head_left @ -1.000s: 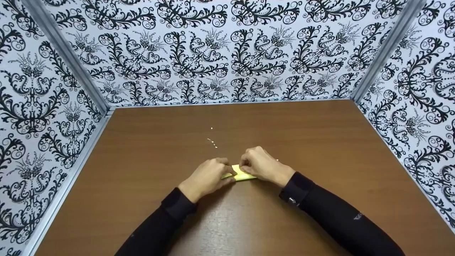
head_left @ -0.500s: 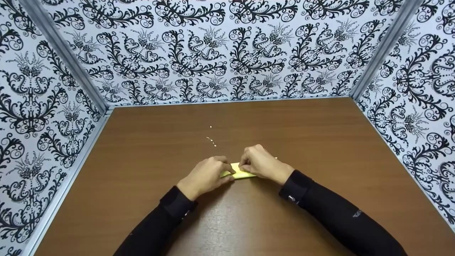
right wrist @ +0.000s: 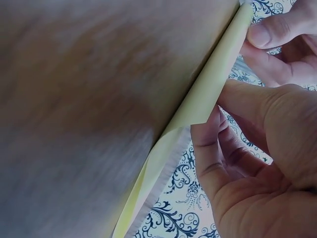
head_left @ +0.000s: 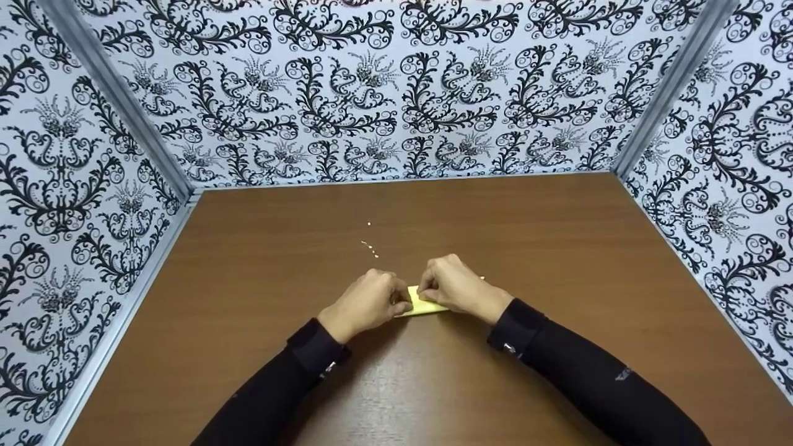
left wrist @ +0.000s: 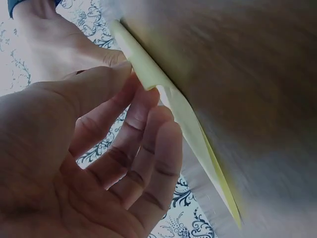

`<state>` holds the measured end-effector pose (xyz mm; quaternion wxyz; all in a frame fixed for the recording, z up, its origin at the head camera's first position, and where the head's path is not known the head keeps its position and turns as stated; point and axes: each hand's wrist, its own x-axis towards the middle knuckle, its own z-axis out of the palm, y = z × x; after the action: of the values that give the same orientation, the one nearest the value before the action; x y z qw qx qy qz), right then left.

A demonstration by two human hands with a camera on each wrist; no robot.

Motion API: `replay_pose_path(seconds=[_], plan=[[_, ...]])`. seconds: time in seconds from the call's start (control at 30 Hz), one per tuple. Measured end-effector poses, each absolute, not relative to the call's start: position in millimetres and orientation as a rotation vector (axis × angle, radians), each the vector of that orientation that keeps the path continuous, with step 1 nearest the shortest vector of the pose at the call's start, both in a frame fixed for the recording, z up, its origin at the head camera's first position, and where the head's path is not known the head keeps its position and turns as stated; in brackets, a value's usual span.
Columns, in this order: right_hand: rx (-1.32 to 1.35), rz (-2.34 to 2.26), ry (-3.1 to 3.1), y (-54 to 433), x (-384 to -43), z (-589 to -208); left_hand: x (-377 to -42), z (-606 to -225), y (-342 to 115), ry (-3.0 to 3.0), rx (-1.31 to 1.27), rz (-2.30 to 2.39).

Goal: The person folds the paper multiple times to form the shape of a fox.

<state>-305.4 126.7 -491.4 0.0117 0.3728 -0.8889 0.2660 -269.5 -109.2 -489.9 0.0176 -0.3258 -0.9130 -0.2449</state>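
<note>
A strip of folded yellow paper (head_left: 427,306) lies on the table between the two hands. In the left wrist view, the paper (left wrist: 184,116) has its upper edge folded over, while its end flares open in loose layers. My left hand (head_left: 370,301) pinches the fold between thumb and fingertips, over the strip's left part. My right hand (head_left: 458,283) holds the same fold to the right, thumb against fingers. The right wrist view shows both thumbs on the rolled-over edge of the paper (right wrist: 210,91), close together. In the head view, the hands cover both ends of the strip.
Small white bits (head_left: 372,248) lie on the brown table (head_left: 279,229) beyond the hands, and another white speck (head_left: 482,278) is by the right hand. Patterned panels (head_left: 396,93) enclose the back and sides, with grey metal posts (head_left: 678,87) at the corners.
My left hand has shifted slightly right along the paper, and its fingers, spread over the strip before, are now drawn together at the thumb. My right hand stays in place.
</note>
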Motion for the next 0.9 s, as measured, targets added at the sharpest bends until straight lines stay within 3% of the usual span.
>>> replay_pose_path(seconds=[0.9], plan=[[1.21, 0.807, -2.708, 126, -305, -493, -273, -495, -97, -2.918, -0.975, -0.837]])
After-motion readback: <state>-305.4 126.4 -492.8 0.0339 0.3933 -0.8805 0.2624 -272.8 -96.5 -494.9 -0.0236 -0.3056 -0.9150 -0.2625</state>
